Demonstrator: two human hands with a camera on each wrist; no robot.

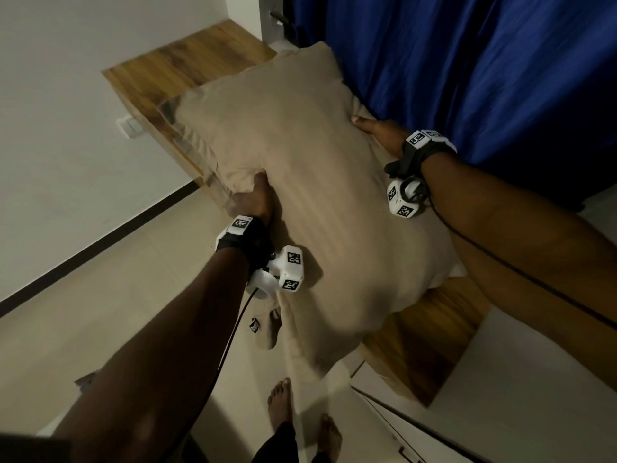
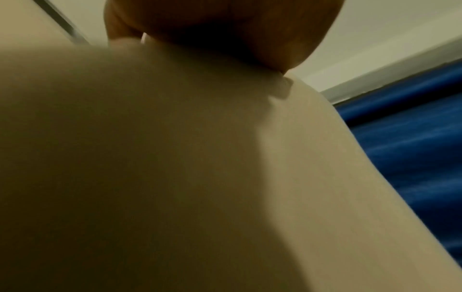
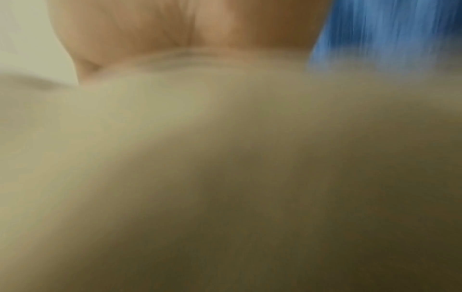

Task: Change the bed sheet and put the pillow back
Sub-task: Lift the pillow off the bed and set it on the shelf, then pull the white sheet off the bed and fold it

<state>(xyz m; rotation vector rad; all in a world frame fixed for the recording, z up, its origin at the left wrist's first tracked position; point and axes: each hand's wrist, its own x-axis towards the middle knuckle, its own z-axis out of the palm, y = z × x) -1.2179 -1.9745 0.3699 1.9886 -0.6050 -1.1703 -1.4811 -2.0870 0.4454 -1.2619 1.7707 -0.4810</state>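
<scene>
Blue curtain (image 1: 467, 61) fills the upper right of the frame, a wooden headboard (image 1: 187, 65) runs diagonally from upper centre, and pale floor tiles (image 1: 117, 295) occupy the lower left. At centre frame a tan pillow (image 1: 317, 182) is held aloft over the headboard, with the left hand (image 1: 252, 198) gripping its left edge, thumb curled into the fabric. Right hand (image 1: 377, 130) clasps the right edge, thumb on top, fingers hidden behind the pillow; both wrist views are blurred

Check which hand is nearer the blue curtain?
Right. The right hand grips the pillow's edge just beside the blue curtain; the left hand grips the opposite edge, the pillow between it and the curtain.
</scene>
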